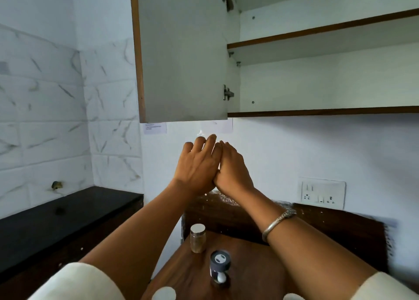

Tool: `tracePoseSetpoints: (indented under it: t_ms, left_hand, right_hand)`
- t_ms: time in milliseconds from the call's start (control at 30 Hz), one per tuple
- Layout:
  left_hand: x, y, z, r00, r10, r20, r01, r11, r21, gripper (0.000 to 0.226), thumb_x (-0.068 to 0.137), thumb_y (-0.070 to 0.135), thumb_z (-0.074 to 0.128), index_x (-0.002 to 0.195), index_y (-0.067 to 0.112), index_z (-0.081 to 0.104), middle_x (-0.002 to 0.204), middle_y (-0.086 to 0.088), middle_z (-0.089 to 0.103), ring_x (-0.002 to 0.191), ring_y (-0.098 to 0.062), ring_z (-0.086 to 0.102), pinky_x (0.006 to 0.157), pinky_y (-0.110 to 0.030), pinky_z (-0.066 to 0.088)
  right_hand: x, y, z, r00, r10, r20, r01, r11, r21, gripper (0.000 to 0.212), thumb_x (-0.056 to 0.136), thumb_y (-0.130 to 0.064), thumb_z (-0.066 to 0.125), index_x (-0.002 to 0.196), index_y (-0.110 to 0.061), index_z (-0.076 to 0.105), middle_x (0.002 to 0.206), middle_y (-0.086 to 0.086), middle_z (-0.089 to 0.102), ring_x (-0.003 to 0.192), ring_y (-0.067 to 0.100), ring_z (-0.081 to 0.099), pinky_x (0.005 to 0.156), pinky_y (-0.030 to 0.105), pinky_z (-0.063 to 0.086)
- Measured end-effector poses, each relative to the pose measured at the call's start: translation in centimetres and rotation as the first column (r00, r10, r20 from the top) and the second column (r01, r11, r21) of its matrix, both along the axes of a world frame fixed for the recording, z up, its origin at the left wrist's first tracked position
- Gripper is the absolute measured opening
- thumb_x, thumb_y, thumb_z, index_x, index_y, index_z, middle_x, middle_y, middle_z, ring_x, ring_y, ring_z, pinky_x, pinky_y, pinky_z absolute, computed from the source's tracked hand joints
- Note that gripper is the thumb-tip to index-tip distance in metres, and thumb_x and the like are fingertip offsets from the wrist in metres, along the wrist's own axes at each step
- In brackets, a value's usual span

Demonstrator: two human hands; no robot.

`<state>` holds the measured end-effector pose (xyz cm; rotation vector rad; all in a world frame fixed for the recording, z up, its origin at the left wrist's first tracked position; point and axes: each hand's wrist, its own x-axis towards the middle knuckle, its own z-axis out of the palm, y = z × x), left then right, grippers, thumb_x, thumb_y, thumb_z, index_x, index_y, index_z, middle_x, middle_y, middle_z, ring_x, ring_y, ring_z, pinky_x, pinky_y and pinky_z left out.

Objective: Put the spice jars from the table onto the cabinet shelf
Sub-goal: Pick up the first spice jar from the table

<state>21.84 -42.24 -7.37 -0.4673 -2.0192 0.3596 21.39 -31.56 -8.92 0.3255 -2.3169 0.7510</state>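
Pressing together below cabinet (pixel 294 72): left hand (pixel 195 168), right hand (pixel 233 168), fingers (pixel 209 144) extended, holding nothing | below hands, on table (pixel 260 268): 2 spice jars, silver-lidded jar (pixel 198 240), dark-capped jar (pixel 219 269); 2 white lids partly visible at frame bottom | cabinet: door open, 2 shelves (pixel 317 112) visible.

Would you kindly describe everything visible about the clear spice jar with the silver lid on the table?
The clear spice jar is a small cylinder that looks like glass, capped with a flat, shiny silver lid that is closed. It holds a brownish, grainy spice that fills most of it. It stands upright on the wooden table, near its far left edge, behind the dark-capped jar and apart from it. Neither hand touches it.
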Motion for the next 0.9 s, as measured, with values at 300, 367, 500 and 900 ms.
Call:
tracePoseSetpoints:
  t_ms: [300,367,500,900]
  left_hand:
    - [1.4,4.4,-6.2,0.979,0.008,0.205,-0.029,0.995,0.099,0.071,0.046,0.05,0.071,0.105,0.013,0.064,0.106,-0.008,0.063,0.08,-0.029,0.061,0.06,-0.035,0.05]
    - [2.2,4.1,-7.9,0.966,0.046,0.256,-0.075,0.991,0.108,0.074,0.046,0.051,0.071,0.108,0.013,0.063,0.107,-0.007,0.063,0.082,-0.029,0.061,0.062,-0.035,0.05]
    - [4.2,2.2,-11.6,0.923,0.107,0.37,-0.173,0.974,0.148,0.062,0.053,0.033,0.07,0.11,0.011,0.06,0.109,-0.011,0.061,0.086,-0.034,0.061,0.065,-0.039,0.05]
    - [7.0,-8.1,-25.0,0.61,0.103,0.786,-0.431,0.875,0.22,0.076,0.08,0.041,0.061,0.144,0.022,0.024,0.139,-0.008,0.035,0.123,-0.031,0.042,0.095,-0.043,0.043]
  right_hand:
    - [1.3,5.0,-5.1,0.995,0.083,0.061,-0.089,0.992,0.091,0.03,0.08,-0.011,0.052,0.109,-0.004,0.052,0.113,0.015,0.055,0.105,0.035,0.053,0.084,0.035,0.04]
    - [1.5,4.6,-6.6,0.986,0.124,0.11,-0.136,0.984,0.111,0.03,0.08,-0.012,0.051,0.109,-0.003,0.052,0.112,0.015,0.056,0.104,0.035,0.053,0.085,0.037,0.041]
    - [2.1,2.7,-10.2,0.939,0.241,0.246,-0.278,0.952,0.131,0.047,0.076,-0.028,0.051,0.118,-0.006,0.053,0.12,0.014,0.057,0.113,0.033,0.053,0.095,0.039,0.044]
    - [2.6,-7.3,-23.6,0.804,0.302,0.513,-0.436,0.885,0.162,0.052,0.086,-0.032,0.059,0.131,-0.011,0.046,0.136,0.011,0.048,0.125,0.03,0.044,0.101,0.038,0.038]
